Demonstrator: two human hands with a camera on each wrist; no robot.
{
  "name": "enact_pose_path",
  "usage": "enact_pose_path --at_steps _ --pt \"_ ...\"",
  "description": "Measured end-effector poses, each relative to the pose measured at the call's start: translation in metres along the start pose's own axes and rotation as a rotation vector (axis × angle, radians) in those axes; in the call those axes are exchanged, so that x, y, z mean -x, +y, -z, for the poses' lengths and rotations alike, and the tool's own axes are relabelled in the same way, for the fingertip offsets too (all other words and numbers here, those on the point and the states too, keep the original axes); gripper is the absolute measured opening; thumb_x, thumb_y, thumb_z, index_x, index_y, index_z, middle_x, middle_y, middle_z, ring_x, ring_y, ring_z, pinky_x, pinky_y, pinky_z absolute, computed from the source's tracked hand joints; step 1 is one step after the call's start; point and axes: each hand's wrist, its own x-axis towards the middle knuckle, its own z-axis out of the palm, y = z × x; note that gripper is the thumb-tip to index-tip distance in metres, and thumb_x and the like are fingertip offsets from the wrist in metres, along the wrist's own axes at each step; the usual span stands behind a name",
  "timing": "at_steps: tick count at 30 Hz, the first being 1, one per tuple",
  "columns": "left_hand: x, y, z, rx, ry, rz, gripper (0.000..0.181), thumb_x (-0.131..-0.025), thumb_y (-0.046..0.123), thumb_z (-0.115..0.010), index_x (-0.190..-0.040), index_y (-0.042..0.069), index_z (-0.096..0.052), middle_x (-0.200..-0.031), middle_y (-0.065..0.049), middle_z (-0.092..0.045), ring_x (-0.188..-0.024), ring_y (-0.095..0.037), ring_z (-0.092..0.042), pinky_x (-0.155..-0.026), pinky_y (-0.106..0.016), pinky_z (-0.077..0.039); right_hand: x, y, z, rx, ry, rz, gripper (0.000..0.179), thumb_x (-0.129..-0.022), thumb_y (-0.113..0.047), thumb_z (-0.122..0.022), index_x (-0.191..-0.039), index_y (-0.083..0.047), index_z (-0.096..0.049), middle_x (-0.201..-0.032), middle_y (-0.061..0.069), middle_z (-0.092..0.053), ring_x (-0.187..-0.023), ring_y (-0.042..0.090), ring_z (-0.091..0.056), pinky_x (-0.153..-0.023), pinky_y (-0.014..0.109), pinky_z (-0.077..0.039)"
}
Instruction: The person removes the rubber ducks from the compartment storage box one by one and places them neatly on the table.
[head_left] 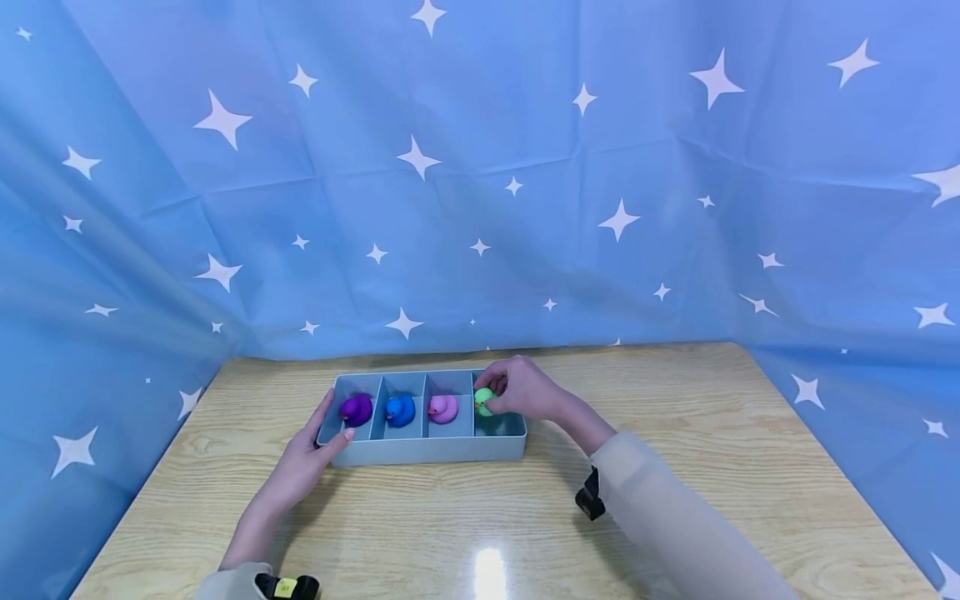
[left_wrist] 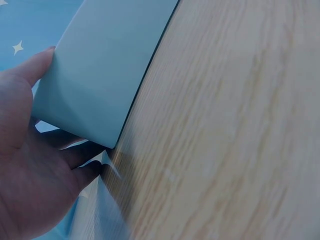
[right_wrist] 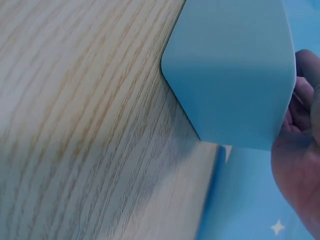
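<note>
A light blue divided box (head_left: 427, 451) lies lengthwise across the table. From left to right, its compartments hold a purple toy duck (head_left: 356, 409), a blue one (head_left: 401, 410) and a pink one (head_left: 443, 408). My left hand (head_left: 300, 467) grips the box's left end, thumb at the front rim and fingers along the end wall. Over the rightmost compartment, my right hand (head_left: 527, 389) pinches a green toy duck (head_left: 483, 402) near the divider. In the right wrist view the box wall (right_wrist: 230, 95) hides the duck and most fingertips.
The wooden table (head_left: 420, 525) extends around the box on all sides. Behind it and at both sides hangs a blue cloth (head_left: 465, 200) with white stars. Dark wrist straps (head_left: 590, 496) sit at both sleeves.
</note>
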Motion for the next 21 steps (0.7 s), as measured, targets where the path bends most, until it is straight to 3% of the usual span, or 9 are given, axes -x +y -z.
enact_pose_path --at_steps 13,21 --pt "0.000 0.000 0.000 0.002 0.003 -0.002 0.086 -0.104 0.050 -0.056 -0.167 0.019 -0.006 -0.169 -0.023 -0.008 -0.152 -0.049 -0.007 -0.118 -0.068 -0.015 0.007 -0.007 0.007 -0.069 0.068 0.022 0.028 -0.081 -0.001 -0.076 -0.109 -0.004 -0.078 -0.099 0.002 -0.073 -0.085 0.017 -0.065 -0.077 0.032 -0.057" --pt "0.000 0.001 0.001 0.003 -0.016 0.034 0.084 -0.105 0.048 -0.054 -0.167 0.024 -0.003 -0.170 -0.021 -0.006 -0.153 -0.048 -0.005 -0.118 -0.068 -0.013 0.010 -0.010 0.014 -0.109 0.078 0.038 0.029 -0.083 -0.002 -0.074 -0.111 -0.004 -0.078 -0.106 0.004 -0.073 -0.085 0.019 -0.066 -0.075 0.032 -0.056"
